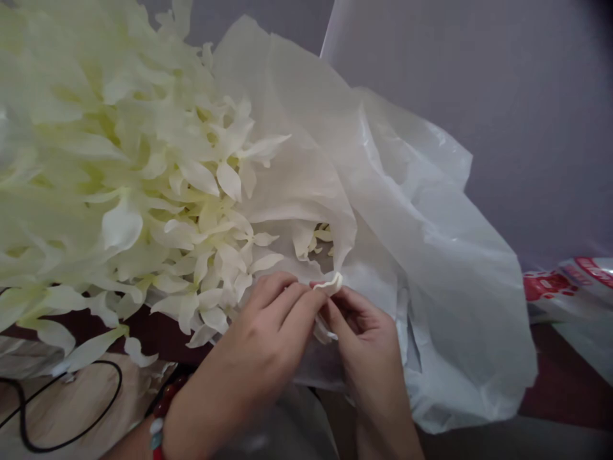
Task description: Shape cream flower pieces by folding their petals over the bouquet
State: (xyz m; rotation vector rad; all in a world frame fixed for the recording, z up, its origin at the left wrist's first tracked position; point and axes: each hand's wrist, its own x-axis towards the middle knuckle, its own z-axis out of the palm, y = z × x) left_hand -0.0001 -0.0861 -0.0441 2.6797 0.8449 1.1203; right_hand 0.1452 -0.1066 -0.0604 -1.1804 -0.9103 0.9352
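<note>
My left hand [271, 338] and my right hand [368, 338] meet at the middle, fingers closed and fingertips together. Between them they pinch a small cream-white flower petal [330, 284], its curled edge showing above the fingers; the rest is hidden. A large heap of pale yellow-white artificial flowers [191, 172] fills the left side, close to my left hand. Behind and right of my hands lies a crumpled white plastic bag [431, 255]. More cream petals [320, 237] show in a gap of the bag just beyond my fingers.
A black cable [112, 402] loops over a light wrinkled surface at lower left. A red-and-white printed package [550, 284] lies at the right edge, on a dark red surface [555, 377]. A grey wall [536, 96] rises behind.
</note>
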